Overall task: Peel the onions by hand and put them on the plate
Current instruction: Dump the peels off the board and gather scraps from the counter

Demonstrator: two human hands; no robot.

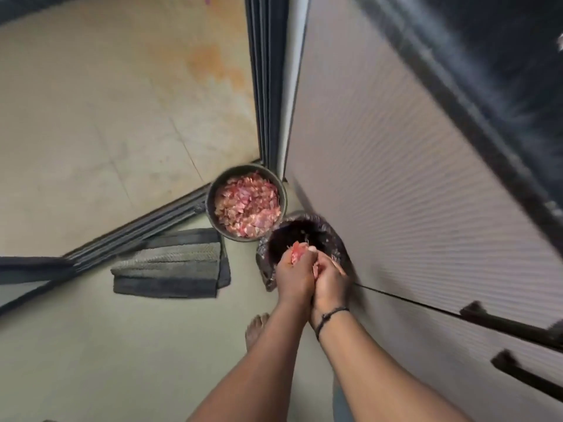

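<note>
Both hands point(310, 274) cup pink onion skins point(297, 254) over a dark bin point(323, 233).

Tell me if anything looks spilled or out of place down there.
Nothing looks spilled. The onion skins stay inside the round bin, and both hands hold more skins over the bag-lined bin.

Pink onion peels point(297, 254) bunched between both hands, above black-lined bin point(307, 236) (blurred).

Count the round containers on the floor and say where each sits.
2: a bucket heaped with pink onion skins by the door track, and a bag-lined bin beside it, under both hands. Others may be out of view.
</note>
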